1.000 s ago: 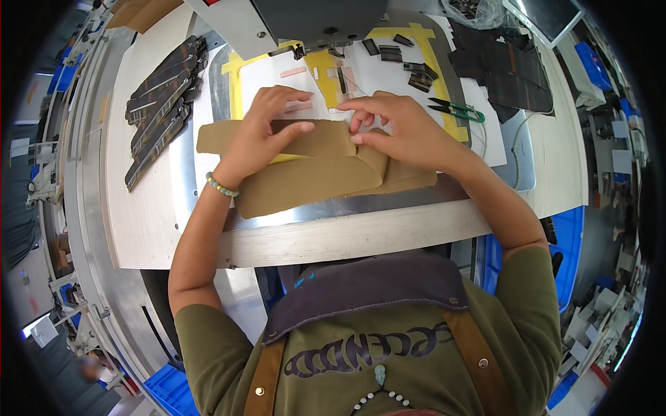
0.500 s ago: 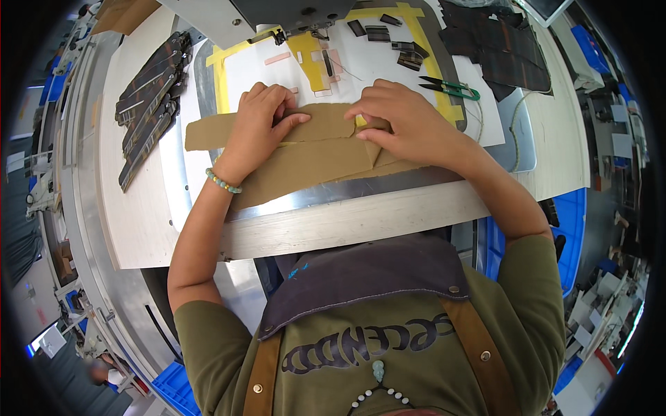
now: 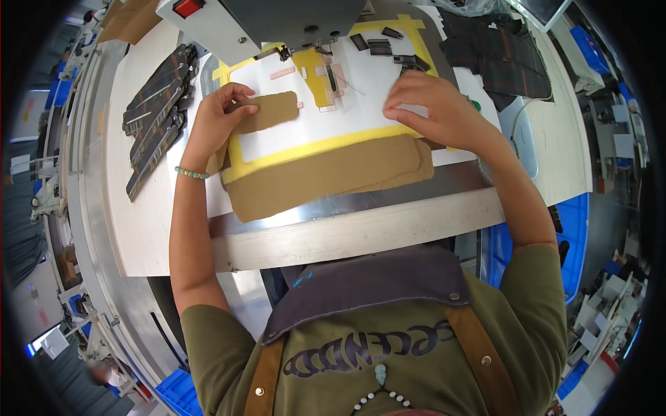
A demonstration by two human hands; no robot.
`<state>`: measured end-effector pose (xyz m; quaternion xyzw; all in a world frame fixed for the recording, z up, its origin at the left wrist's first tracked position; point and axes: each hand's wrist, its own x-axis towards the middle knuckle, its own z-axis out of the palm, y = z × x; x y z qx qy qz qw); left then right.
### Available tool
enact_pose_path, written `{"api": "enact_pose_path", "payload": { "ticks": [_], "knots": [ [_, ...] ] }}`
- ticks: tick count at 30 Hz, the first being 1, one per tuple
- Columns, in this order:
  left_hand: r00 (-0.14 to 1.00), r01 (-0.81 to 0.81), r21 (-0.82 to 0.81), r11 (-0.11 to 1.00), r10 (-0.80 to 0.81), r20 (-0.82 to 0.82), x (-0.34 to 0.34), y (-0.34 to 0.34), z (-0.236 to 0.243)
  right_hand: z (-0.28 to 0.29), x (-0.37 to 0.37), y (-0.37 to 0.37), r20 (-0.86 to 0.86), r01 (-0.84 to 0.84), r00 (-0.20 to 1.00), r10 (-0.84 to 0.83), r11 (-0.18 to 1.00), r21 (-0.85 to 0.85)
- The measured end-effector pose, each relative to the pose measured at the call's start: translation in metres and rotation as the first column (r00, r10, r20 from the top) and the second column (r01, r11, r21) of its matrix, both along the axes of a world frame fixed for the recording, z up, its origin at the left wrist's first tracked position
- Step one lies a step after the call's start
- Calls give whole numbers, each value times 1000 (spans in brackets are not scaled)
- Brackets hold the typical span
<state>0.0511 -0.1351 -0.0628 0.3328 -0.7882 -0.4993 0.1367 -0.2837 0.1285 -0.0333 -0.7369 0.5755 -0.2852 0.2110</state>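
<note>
My left hand [image 3: 220, 125] pinches a khaki fabric piece [image 3: 274, 113] at its left end, over the white sheet with yellow tape edging. Other long khaki pieces [image 3: 326, 173] lie along the near tape edge, below both hands. To the right, my right hand [image 3: 437, 107] hovers with fingers curved and thumb apart, holding nothing that I can see. It partly covers the thread snips, whose green handle [image 3: 474, 104] shows beside the wrist. Between the hands, a yellow shaped strip [image 3: 313, 80] and a small dark strip [image 3: 331, 78] lie on the white sheet.
A sewing machine head [image 3: 291, 24] overhangs the sheet's far side. Several small dark pieces [image 3: 380, 47] lie at the far right of the sheet. Dark plaid fabric is stacked at the left [image 3: 159, 97] and far right [image 3: 510, 66]. A blue crate [image 3: 576, 256] stands right of the table.
My hands have moved apart. The left has drawn one khaki piece leftward and away from the others; the right has let go of the fabric and shifted right. The remaining pieces now lie flat.
</note>
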Motion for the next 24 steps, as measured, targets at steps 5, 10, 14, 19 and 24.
{"api": "enact_pose_path", "payload": {
  "ticks": [5, 10, 14, 19, 24],
  "knots": [
    [998, 23, 152, 988, -14, -64, -40, -10, 3, -44, 8, -46, -351, -105, 936, 19, 968, -227],
    [991, 44, -83, 996, -54, -126, -72, -4, -21, -52, 15, -60, -462, 4, 879, -117, 971, -238],
    [990, -137, -327, 935, 120, -73, -84, 17, -22, -61, -1, -52, -493, 13, 846, -204, 931, -364],
    [945, -320, -227, 920, 295, -139, -81, 12, -29, -53, 2, -52, -447, 56, 871, -207, 943, -328],
    [984, -175, -223, 959, 161, -78, -79, 13, -27, -55, -1, -53, -437, 58, 876, -205, 943, -327]
  ]
}}
